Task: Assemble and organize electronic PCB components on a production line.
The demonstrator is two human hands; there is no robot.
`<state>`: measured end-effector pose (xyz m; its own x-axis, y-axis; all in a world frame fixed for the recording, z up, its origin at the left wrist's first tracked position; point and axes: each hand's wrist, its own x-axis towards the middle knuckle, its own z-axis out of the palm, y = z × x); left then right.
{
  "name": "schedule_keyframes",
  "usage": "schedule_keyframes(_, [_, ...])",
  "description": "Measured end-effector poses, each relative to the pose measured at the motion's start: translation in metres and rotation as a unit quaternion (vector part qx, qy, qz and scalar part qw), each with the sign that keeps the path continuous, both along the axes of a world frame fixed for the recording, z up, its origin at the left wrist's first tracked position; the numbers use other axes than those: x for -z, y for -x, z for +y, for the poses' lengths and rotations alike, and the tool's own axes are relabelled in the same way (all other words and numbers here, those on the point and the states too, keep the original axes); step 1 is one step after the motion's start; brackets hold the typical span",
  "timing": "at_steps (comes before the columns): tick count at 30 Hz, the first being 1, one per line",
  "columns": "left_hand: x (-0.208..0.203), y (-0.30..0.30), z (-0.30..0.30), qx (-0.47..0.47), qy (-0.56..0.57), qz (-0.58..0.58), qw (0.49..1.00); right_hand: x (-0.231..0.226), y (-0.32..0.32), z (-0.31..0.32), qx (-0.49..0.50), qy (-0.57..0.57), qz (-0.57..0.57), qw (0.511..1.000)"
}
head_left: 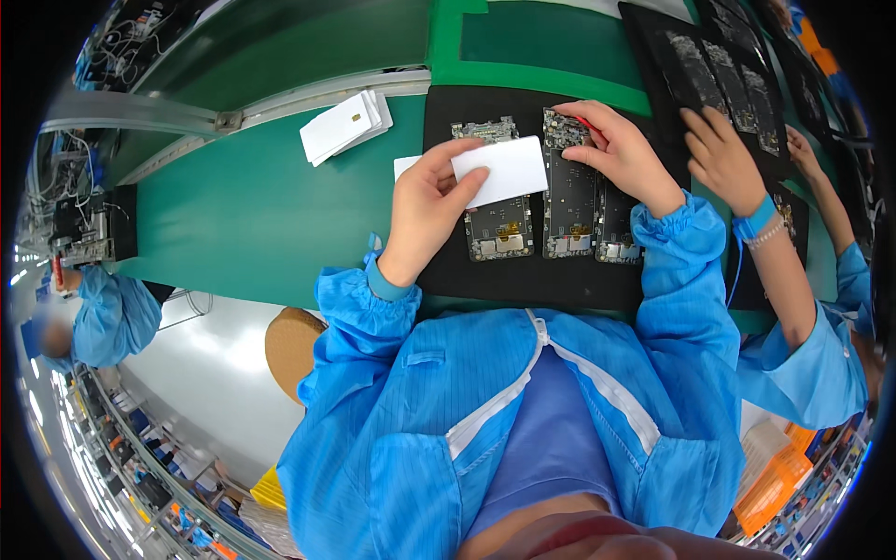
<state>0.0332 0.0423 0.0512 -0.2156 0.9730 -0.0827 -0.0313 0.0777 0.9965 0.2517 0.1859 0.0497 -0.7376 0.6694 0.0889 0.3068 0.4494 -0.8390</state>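
Note:
A blank white card (pixel 509 173) is pinched between the thumb and fingers of my left hand (pixel 431 205), over the left circuit board (pixel 499 224). My right hand (pixel 623 154) is closed at the top of the middle circuit board (pixel 568 191). Between its thumb and forefinger shows a small red thing (pixel 588 124), mostly hidden, whose kind I cannot make out. A third circuit board (pixel 616 224) lies to the right, partly under my right wrist. All three boards rest side by side on a black mat (pixel 551 283).
A fanned stack of white cards (pixel 331 131), one with a gold chip, lies on the green table (pixel 233 215) to the left. Another white card (pixel 403 166) peeks out behind my left hand. At right, a co-worker's hand (pixel 723 154) hovers near a black tray of boards (pixel 695 79).

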Motion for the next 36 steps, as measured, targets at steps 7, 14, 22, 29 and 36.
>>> schedule_keyframes(7, [-0.008,0.007,0.001,0.015,0.002,0.03,0.999,-0.002,-0.002,0.0,-0.006,0.0,0.011,1.0])
schedule_keyframes(14, [-0.009,0.005,0.001,0.035,0.021,0.042,0.998,-0.012,-0.001,-0.003,0.004,0.016,-0.013,1.0])
schedule_keyframes(22, [-0.002,-0.009,0.007,0.087,0.015,0.061,0.994,-0.027,0.01,-0.016,-0.016,-0.032,-0.002,0.999])
schedule_keyframes(29, [-0.003,0.022,0.025,-0.136,-0.172,0.435,0.873,-0.014,0.012,-0.013,0.001,-0.072,-0.058,0.996])
schedule_keyframes(36, [0.042,0.158,0.015,-0.333,0.129,0.492,0.794,-0.02,0.01,-0.016,0.053,-0.136,-0.034,0.989])
